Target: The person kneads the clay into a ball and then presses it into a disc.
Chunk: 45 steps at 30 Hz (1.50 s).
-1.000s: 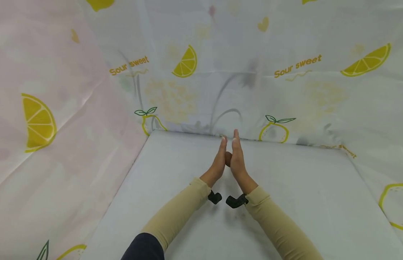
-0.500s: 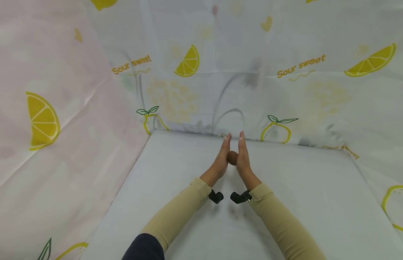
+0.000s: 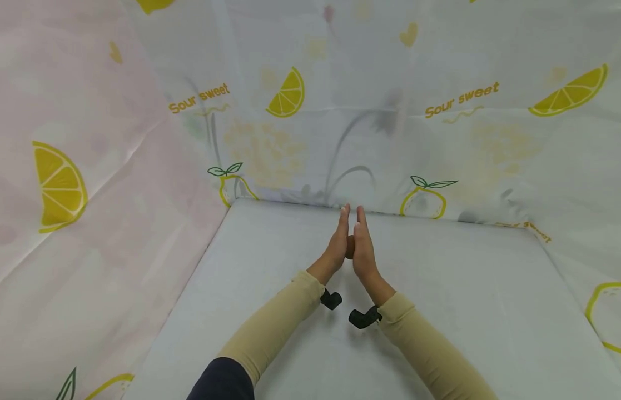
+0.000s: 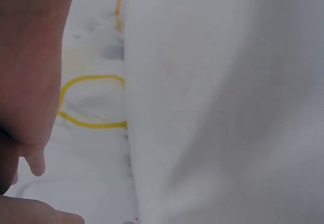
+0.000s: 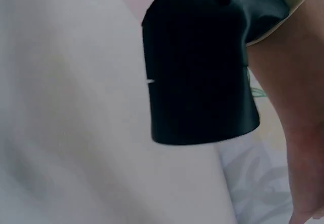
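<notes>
Behind the white counter hangs a creased whitish sheet with yellow lemon prints; left of the counter, pinkish sheeting.

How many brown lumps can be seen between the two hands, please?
1. The brown lump is between the left hand and the right hand; a smaller one could be hidden behind them.

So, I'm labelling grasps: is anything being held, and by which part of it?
A brown rounded lump, pressed by its opposite sides between the left hand and right hand.
</notes>
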### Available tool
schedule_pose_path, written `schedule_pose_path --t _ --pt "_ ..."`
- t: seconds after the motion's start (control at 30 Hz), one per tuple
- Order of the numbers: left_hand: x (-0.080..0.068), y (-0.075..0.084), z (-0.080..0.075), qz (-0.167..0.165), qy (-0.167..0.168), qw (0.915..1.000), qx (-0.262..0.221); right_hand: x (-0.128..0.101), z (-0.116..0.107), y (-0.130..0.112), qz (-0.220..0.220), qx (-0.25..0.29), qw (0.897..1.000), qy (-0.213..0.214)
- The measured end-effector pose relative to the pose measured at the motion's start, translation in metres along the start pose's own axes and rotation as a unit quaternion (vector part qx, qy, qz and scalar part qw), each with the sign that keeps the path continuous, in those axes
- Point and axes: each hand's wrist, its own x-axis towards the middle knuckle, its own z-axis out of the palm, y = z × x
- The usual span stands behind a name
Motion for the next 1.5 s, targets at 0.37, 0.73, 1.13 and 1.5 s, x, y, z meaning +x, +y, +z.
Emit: schedule_pose_path --t 0.37,0.73,1.13,1.5 --pt "-0.003 -0.010 -0.004 -0.008 0.005 0.9999 -0.010 0.007 0.001 -0.014 -0.034 -0.008 0.999 0.012" --pt "-0.007 -0.009 0.001 0.012 -0.036 0.9993 -0.006 0.019 -0.009 0.000 0.033 0.017 0.999 0.018" --pt "-0.005 0.004 0.002 0.041 -0.008 0.9990 -0.017 0.013 -0.011 0.016 0.083 0.022 0.996 -0.002" --pt "0.000 -0.004 0.002 -0.004 0.084 0.9959 -0.034 0.001 0.003 0.009 0.030 0.018 0.999 -0.015"
